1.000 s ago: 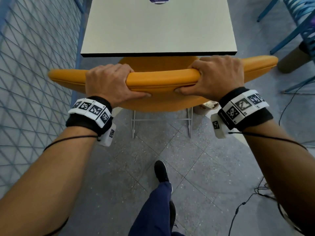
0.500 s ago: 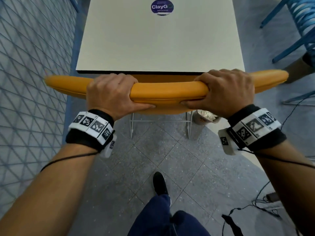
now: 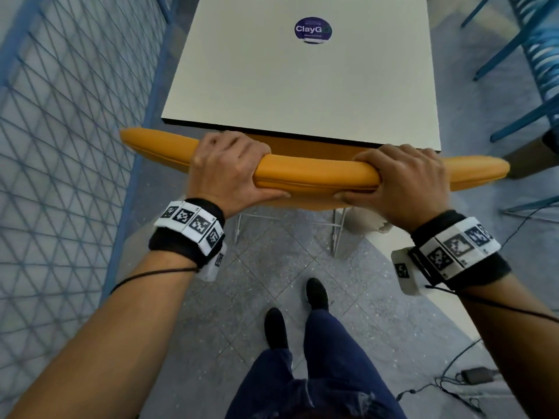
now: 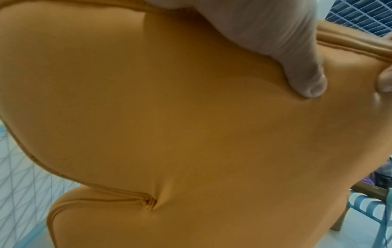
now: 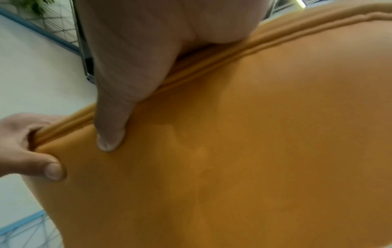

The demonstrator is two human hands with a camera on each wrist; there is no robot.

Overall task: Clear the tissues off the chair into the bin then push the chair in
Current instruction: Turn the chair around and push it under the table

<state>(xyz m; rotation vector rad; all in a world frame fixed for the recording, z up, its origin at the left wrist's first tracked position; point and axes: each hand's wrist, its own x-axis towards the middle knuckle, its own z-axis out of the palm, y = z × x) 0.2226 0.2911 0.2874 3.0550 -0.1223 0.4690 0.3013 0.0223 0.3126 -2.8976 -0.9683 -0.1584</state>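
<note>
The orange chair (image 3: 314,173) stands with its seat tucked under the white table (image 3: 302,92), and only the top of its backrest shows. My left hand (image 3: 230,167) and right hand (image 3: 402,179) both grip the backrest's top edge, fingers over the front and thumbs on the back. In the left wrist view my thumb (image 4: 305,80) presses into the chair back (image 4: 191,134). The right wrist view shows the same with my right thumb (image 5: 110,130) on the orange fabric (image 5: 265,151). A small beige bin (image 3: 366,222) stands on the floor under the chair's right side, mostly hidden. No tissues are visible on the chair.
A blue mesh fence (image 3: 60,146) runs close along the left of the chair and table. Blue chairs (image 3: 538,71) stand at the right. Cables and an adapter (image 3: 478,376) lie on the grey floor at lower right. My two feet (image 3: 316,293) are right behind the chair.
The chair has slid forward under the table with both hands still gripping its backrest. I have stepped forward, and both feet are in view behind it.
</note>
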